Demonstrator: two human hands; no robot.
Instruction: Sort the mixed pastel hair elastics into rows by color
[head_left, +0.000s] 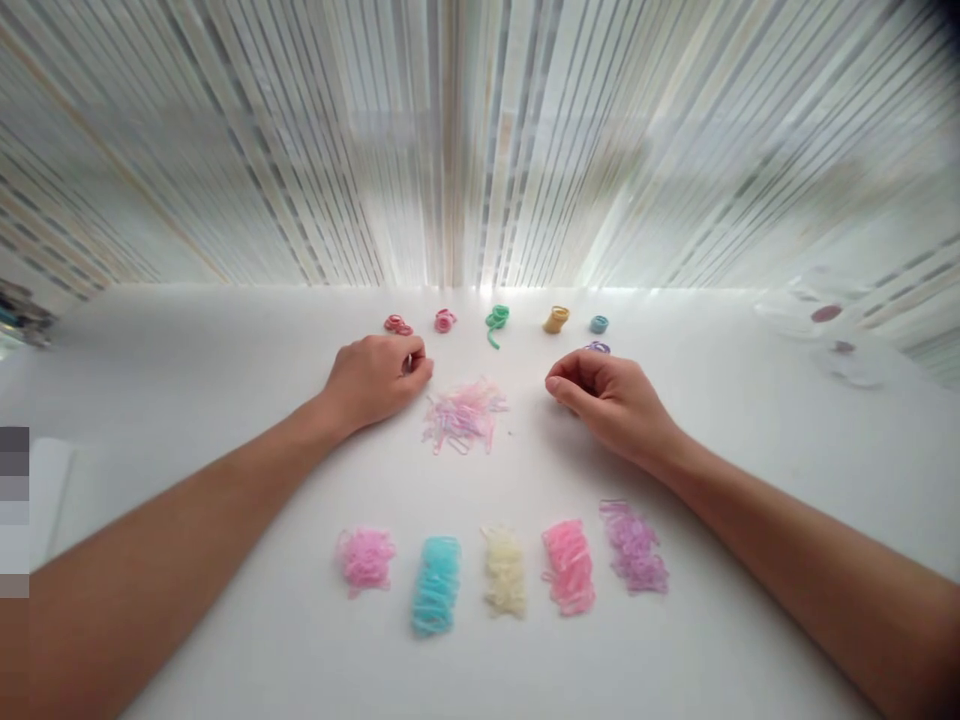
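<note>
My left hand (379, 378) rests on the white table (517, 480) with its fingers curled inward; whatever they may hold is hidden. Beside its fingertips lies a loose heap of pale pink and lilac bands (465, 415), which look like small elastic loops. My right hand (611, 400) is on the other side of the heap, apart from it. Its thumb and index finger are pressed together, and I cannot make out anything between them. Just behind its knuckles a small purple coil (598, 347) shows in part. A red coil (398, 324) lies just beyond my left hand.
Along the back are a pink coil (445, 320), a green coil (497, 322), a yellow coil (556, 319) and a blue coil (599, 324). Nearer are bundles of pink (367, 559), turquoise (436, 586), cream (505, 573), coral-pink (570, 567) and purple bands (634, 548). A striped curtain (450, 140) hangs behind.
</note>
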